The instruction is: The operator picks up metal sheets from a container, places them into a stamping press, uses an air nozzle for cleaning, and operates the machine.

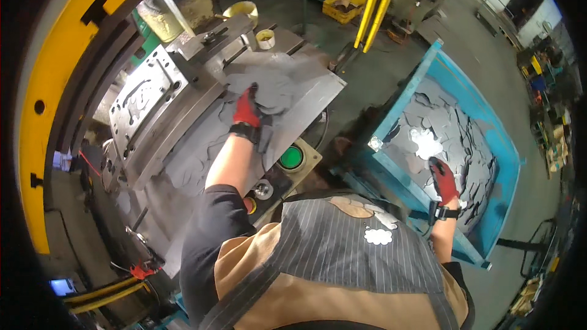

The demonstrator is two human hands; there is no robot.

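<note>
Both my hands wear red gloves with dark fingers, and dark bands circle the wrists. My left hand point(247, 112) reaches out over flat grey metal pieces point(266, 82) spread on the machine's metal table point(306, 113). Its fingers are stretched forward at the pieces, and no held thing shows. On the right, my right hand point(445, 182) is over a blue metal bin point(504, 186) filled with thin, irregular grey metal pieces point(455, 125). Its fingers point forward, just short of a bright, wavy-edged metal piece point(425, 143) lying among the others.
Left of the table stands a steel die block point(147, 101) inside a yellow machine frame point(33, 128). A green push button point(291, 157) sits on a box by the table's near edge. Behind are a small white tub point(265, 39), a yellow crate point(343, 7) and yellow posts point(374, 9).
</note>
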